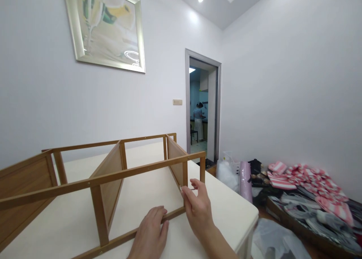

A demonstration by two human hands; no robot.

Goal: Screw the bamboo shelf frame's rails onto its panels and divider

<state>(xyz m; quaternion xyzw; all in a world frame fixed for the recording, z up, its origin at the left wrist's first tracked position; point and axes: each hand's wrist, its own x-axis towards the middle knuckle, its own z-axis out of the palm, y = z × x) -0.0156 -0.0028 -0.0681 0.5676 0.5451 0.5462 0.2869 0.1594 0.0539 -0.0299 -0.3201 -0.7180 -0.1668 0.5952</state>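
We have the pale table [229, 200] spread before us, and on it the wooden frame [149, 169] lies on its side, filling most of the near and left part of the top. Its long axis runs left to right across our view, slanting a little away from us toward the right. The far left end passes out of sight, while the right end, with its open crosspiece beyond the last panel, points toward the doorway [203, 57]. Its panels stand on edge, crosswise to the long rails.

Our left hand [151, 229] lies palm down over the lower near rail, fingers together and lightly bent, with the thumb on our side of the wood. It grasps the rail loosely; how firmly, we cannot tell. Our right hand [200, 210] is at the post by the right-hand panel, just beside the left hand and apart from it. Its thumb and forefinger are closed on a thin rod [193, 189], the remaining fingers curled and partly hidden from us. The rod's pale tip shows close against the post; we cannot tell whether it touches.
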